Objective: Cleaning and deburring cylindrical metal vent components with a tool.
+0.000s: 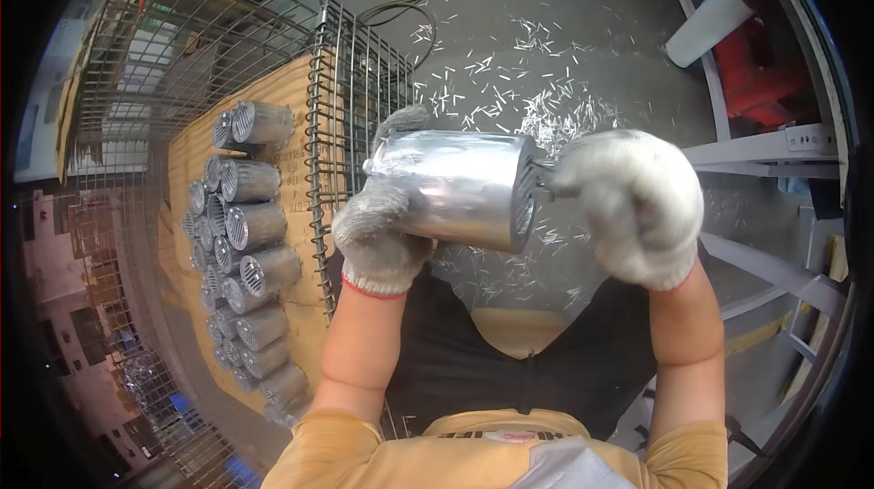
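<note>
Just off the cage edge [339, 70], the left hand [375, 236] grips the cylinder [460, 188]; the blurred right hand [645, 207] curls at its slotted end [525, 199], hold unclear. A loosened left grip could drop it.

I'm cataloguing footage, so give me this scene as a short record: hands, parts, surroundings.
Left hand: gloved, gripping a silver cylinder near its left end
Right hand: gloved, blurred, beside the cylinder's slotted end; grip unclear
Parts: similar cylinders stacked on brown board, beside wire mesh
Debris: pale slivers across grey floor
Upper right: white roll
</note>
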Motion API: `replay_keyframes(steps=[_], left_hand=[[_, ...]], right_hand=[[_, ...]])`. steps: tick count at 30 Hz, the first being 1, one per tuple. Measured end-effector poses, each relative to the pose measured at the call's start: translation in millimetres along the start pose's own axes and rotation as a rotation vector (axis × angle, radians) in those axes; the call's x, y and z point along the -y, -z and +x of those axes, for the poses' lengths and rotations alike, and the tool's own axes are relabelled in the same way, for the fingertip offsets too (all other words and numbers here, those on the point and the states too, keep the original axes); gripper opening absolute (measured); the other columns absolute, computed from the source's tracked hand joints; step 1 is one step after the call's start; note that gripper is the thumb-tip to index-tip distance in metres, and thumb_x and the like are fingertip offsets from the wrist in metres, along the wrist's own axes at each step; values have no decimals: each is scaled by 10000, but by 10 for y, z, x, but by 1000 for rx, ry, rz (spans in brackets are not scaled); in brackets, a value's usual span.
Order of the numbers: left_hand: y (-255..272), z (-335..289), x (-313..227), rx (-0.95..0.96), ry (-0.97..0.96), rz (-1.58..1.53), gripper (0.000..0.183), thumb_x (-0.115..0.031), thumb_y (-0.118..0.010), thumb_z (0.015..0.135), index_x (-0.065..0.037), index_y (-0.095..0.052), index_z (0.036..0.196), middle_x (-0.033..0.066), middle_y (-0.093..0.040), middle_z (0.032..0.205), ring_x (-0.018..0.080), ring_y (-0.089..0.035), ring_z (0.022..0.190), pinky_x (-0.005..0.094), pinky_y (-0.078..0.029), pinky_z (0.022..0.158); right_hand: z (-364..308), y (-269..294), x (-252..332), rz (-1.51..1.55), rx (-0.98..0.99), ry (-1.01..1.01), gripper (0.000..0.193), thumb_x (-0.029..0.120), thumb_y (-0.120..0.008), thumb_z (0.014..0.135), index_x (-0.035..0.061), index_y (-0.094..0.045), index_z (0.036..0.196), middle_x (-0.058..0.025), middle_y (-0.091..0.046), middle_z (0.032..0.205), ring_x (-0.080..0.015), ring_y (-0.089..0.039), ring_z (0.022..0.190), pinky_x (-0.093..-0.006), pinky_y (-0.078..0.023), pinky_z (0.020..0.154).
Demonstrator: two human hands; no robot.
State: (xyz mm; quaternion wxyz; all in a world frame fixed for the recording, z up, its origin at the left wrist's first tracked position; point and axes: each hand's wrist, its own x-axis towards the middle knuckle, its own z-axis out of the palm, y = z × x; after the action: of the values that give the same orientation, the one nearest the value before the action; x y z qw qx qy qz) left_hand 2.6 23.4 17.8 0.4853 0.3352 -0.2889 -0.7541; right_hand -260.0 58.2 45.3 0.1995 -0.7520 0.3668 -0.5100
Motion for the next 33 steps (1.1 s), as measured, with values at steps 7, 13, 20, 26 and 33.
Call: replay_keyframes(steps=[7, 13, 20, 26, 33], left_hand=[[-11, 7, 29, 98, -126, -37, 1141, -665, -755, 724, 17, -328, 1534, 270, -583, 1353, 348, -665, 1187, 482, -604, 1004], [189, 56, 178, 29, -123, 23, 1103, -704, -662, 787, 39, -321, 1527, 281, -590, 1344, 347, -689, 1152, 476, -617, 991], [-32, 5, 44, 61, -119, 65, 1093, -692, -704, 750, -20, -342, 1533, 290, -595, 1342, 409, -690, 1153, 528, -623, 984], [3, 22, 62, 34, -42, -15, 1091, -653, -766, 713, -41, -359, 1518, 315, -569, 1370, 443, -661, 1199, 562, -609, 997], [-20, 17, 66, 60, -46, 3, 1097, -617, -790, 718, -43, -321, 1528, 347, -544, 1391, 462, -643, 1217, 585, -586, 1018]], right_hand=[[-140, -116, 38, 633, -482, -457, 457, 356, -407, 1150, -41, -610, 1045, -150, -687, 861, -261, -730, 696, -368, -625, 640], [-193, -99, 113, 446, -231, -378, 204, 75, -511, 1095, -55, -653, 1163, -88, -728, 954, -133, -681, 828, -266, -567, 757], [-118, -77, 208, 712, -446, -574, 302, 239, -517, 1125, -21, -649, 1048, -93, -711, 855, -166, -716, 740, -299, -588, 679], [-177, -106, 287, 457, -339, -536, 273, 220, -531, 1116, -31, -634, 1081, -108, -719, 883, -178, -714, 781, -304, -590, 720], [-198, -134, 288, 670, -346, -488, 203, 123, -540, 1093, -53, -636, 1124, -111, -738, 919, -164, -701, 789, -309, -586, 739]])
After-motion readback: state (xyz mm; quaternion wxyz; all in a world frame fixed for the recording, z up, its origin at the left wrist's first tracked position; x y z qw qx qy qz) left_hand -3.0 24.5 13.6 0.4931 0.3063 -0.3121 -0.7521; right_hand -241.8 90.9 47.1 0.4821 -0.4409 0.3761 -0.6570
